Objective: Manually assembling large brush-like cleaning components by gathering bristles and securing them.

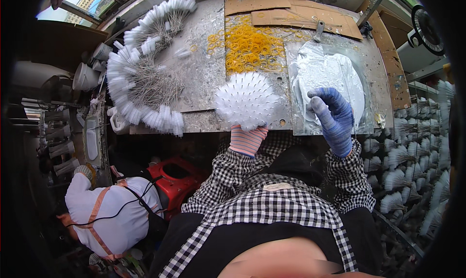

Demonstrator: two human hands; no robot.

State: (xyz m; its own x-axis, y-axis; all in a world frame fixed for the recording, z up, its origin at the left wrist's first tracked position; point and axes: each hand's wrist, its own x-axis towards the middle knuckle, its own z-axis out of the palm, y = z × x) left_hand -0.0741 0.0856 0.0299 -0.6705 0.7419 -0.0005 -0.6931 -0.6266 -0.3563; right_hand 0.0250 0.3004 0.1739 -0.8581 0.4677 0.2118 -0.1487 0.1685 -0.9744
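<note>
A round bundle of white-bristled brushes (246,99), with dark wire ends pointing up, sits in my left hand (247,139). That hand wears a pink-and-grey striped glove and closes round the bundle's underside at the table's front edge. Over a slab of thick white paste (335,74) on the right is my right hand (335,120), in a blue glove. Its fingers curl toward the thumb and the tips come together; whatever may be between them is too small to make out. White paste marks the thumb tip.
Yellow rubber rings (250,47) lie piled behind the bundle. Wire-stemmed white brushes (119,84) form a curved row on the left. Cardboard sheets (306,18) and a scraper (319,31) lie at the back. A person (116,215) works at lower left; brush racks (412,152) stand right.
</note>
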